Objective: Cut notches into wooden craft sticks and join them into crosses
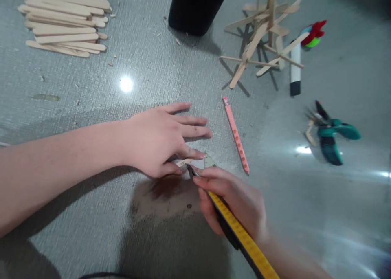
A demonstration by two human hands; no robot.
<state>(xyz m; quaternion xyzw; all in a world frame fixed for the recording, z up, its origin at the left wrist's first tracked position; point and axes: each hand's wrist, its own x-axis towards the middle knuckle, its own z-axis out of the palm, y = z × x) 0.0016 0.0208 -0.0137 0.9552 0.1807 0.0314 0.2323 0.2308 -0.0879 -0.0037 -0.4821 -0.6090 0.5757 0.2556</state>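
Note:
My left hand (161, 138) lies palm down with its fingers spread. Its thumb and forefinger pin a small piece of craft stick (182, 163) against the table; dark marks show on the wood. My right hand (233, 197) is wrapped round a yellow-and-black utility knife (241, 230), held at a slant. The knife's tip meets the craft stick piece between the left thumb and forefinger. Close to the right fingertips, a clear piece with fine markings (209, 161) lies partly covered. A pink pencil (236, 134) rests just beyond the right hand.
Craft sticks (65, 20) lie piled at the far left. A black container (198, 8) stands at the back, near a structure of joined sticks (262, 34). To the right are a white stick-shaped object (295, 67) with a colourful end and green-handled pliers (331, 134). Wood chips litter the table (91, 214).

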